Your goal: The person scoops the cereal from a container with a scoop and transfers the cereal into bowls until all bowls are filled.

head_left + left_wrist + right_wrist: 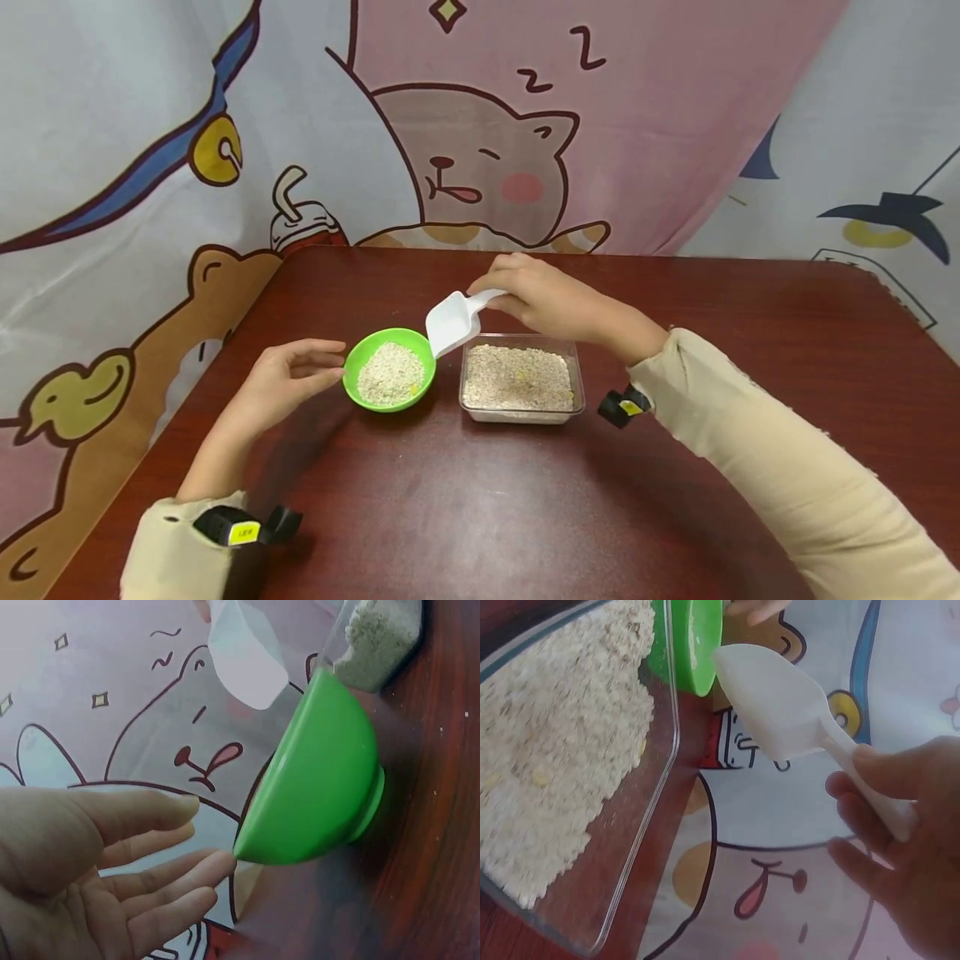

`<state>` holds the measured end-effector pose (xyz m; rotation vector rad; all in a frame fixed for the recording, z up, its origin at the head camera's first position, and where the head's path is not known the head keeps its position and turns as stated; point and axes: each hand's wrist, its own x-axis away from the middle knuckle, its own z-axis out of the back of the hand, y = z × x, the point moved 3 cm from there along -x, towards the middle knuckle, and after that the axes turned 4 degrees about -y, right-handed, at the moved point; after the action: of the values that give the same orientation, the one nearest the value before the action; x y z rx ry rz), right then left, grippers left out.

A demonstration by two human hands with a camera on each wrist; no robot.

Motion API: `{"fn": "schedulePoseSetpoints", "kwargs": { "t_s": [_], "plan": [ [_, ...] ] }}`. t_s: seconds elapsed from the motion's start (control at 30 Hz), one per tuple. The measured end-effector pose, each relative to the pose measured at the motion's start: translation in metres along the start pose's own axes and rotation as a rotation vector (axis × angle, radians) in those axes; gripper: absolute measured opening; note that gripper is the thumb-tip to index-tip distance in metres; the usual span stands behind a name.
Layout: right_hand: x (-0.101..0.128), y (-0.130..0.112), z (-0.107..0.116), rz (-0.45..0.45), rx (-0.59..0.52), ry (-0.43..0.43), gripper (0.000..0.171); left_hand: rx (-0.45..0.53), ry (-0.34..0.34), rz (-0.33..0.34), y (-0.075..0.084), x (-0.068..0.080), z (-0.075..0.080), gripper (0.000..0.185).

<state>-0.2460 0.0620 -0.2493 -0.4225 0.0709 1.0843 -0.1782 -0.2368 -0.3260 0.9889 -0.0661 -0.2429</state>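
Note:
My right hand (536, 292) grips the handle of a white plastic scoop (452, 323), whose bowl end hangs just off the right rim of a green bowl (356, 392). In the right wrist view the scoop (776, 701) looks bare inside, and thumb and fingers wrap its handle. Pale oat flakes (390, 373) with a few yellow bits fill much of the green bowl. Beside its left rim is my left hand (288, 375), fingers extended and loosely spread. The left wrist view has those fingertips right at the rim of the bowl (319, 784).
Right of the bowl stands a clear plastic container (522, 415) holding more oat flakes (517, 377). Everything rests on a dark red-brown table (420, 517). A cartoon-printed curtain (637, 108) hangs behind it. Small crumbs lie on the tabletop.

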Motion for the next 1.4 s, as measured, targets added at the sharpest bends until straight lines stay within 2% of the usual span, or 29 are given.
{"fn": "schedulePoseSetpoints", "kwargs": {
  "t_s": [0.23, 0.5, 0.7, 0.93, 1.2, 1.4],
  "plan": [
    [0.019, 0.010, 0.009, -0.037, 0.002, 0.012, 0.021, 0.011, 0.005, -0.005, 0.018, 0.002, -0.010, 0.035],
    [0.034, 0.019, 0.016, -0.069, 0.023, 0.014, 0.021, 0.034, -0.016, -0.057, 0.038, -0.006, -0.039, 0.031],
    [0.043, 0.022, 0.019, -0.091, 0.044, -0.013, 0.021, 0.047, -0.039, -0.062, 0.048, -0.014, -0.058, 0.028],
    [0.051, 0.026, 0.020, -0.092, 0.051, -0.053, 0.021, 0.070, -0.103, -0.083, 0.052, -0.023, -0.078, 0.026],
    [0.055, 0.025, 0.019, -0.105, 0.060, -0.155, 0.019, 0.000, -0.150, -0.054, 0.055, -0.032, -0.097, 0.026],
    [0.059, 0.023, 0.016, -0.118, 0.048, -0.201, 0.021, -0.022, -0.169, -0.074, 0.057, -0.035, -0.107, 0.026]
  ]
}}
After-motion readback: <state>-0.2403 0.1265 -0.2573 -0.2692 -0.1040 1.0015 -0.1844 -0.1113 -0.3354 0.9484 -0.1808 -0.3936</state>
